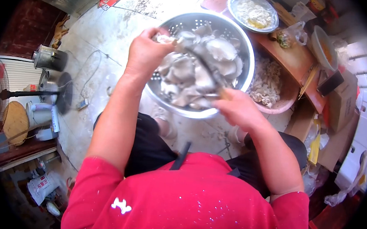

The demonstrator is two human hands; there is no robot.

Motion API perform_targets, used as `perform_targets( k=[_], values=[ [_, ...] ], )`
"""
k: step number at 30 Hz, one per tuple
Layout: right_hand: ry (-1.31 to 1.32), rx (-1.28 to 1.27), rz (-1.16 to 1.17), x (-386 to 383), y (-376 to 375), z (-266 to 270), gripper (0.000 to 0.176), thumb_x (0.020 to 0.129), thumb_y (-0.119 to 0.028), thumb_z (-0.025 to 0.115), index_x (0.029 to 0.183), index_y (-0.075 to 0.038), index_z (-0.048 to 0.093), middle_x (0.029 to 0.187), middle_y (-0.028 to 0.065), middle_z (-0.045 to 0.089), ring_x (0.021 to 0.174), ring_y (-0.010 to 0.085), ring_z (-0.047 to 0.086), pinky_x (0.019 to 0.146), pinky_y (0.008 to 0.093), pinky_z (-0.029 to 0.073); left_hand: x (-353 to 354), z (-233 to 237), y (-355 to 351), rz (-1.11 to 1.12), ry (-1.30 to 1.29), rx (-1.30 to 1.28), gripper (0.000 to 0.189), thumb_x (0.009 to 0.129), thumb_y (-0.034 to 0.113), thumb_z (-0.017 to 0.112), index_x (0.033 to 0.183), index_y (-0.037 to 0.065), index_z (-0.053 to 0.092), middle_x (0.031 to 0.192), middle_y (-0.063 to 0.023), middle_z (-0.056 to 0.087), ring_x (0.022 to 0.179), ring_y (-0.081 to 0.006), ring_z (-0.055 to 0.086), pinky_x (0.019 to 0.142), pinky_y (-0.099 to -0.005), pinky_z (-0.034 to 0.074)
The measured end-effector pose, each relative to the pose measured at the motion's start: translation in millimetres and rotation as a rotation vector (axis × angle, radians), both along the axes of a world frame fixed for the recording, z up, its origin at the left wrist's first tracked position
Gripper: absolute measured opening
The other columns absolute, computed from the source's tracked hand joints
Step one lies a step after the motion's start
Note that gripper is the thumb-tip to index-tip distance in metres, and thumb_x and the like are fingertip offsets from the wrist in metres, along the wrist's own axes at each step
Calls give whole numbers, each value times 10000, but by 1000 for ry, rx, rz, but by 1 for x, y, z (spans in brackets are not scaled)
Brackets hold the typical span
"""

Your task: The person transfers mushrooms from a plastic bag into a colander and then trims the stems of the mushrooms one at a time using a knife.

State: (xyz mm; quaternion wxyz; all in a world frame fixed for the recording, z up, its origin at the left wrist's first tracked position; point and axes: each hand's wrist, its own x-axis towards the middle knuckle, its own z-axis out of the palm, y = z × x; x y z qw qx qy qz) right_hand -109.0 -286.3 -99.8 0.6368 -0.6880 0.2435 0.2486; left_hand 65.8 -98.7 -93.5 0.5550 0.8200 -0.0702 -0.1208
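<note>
Sitting low in a red shirt, the person leans over a concrete floor. R hand is nearest, fingers closed tight round the wooden handle of a knife, w/ the blade running up & left across the pile. L hand is a bit further out, at the left rim of the colander, fingers pinched on a pale mushroom piece. That piece is right by the blade tip; can't tell if they touch. Both hands are over the steel colander, which is heaped w/ grey oyster mushrooms & sits just ahead of the knees. Just to its right, partly under its rim, is a pink basin w/ white torn strips. Beyond that, a low wooden table carries a metal plate of white stuff & a small bowl. Far left: a pot & a fan.
</note>
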Motion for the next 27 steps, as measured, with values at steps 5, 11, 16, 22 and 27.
perform_targets(
  k=[5, 11, 16, 22, 27],
  values=[
    [-378, 121, -446, -3, -22, 23, 139, 864, -168, 640, 896, -44, 586, 657, -19, 524, 459, 59, 437, 419, 217, 338, -11, -3, -31, -106, 167, -176, 388, 681, -22, 750, 1020, 26, 566, 834, -51, 624, 722, -105, 609, 633, -224, 496],
    [-723, 146, -535, -7, -26, 36, 108, 881, -80, 635, 957, -31, 577, 665, -18, 534, 482, 37, 441, 439, 188, 331, -59, -2, -101, -519, 463, -625, 827, 715, 27, 727, 1421, 9, 298, 1332, -222, 439, 1192, -273, 509, 944, -348, 480],
    [-765, 13, -433, -9, -21, 35, 110, 876, -68, 646, 958, -37, 579, 677, -39, 537, 500, 24, 437, 448, 179, 326, -58, -3, -110, -450, 272, -530, 592, 737, 24, 642, 1301, 0, 463, 1233, -167, 524, 1120, -233, 561, 901, -325, 498],
    [-721, 5, -359, -2, -3, 33, 96, 882, -64, 644, 958, -46, 588, 688, -36, 546, 507, 24, 443, 451, 176, 338, -42, 58, -25, -285, 169, -671, 281, 805, 1, 619, 1085, -14, 604, 1015, -120, 644, 856, -208, 671, 760, -314, 551],
    [-666, 41, -257, 7, 22, 21, 105, 881, -54, 633, 967, -38, 575, 683, -25, 543, 508, 31, 450, 452, 177, 347, -37, 49, 120, -119, 39, -533, 212, 843, 48, 588, 1038, -23, 631, 887, -117, 672, 822, -219, 674, 770, -347, 557]
  ],
)
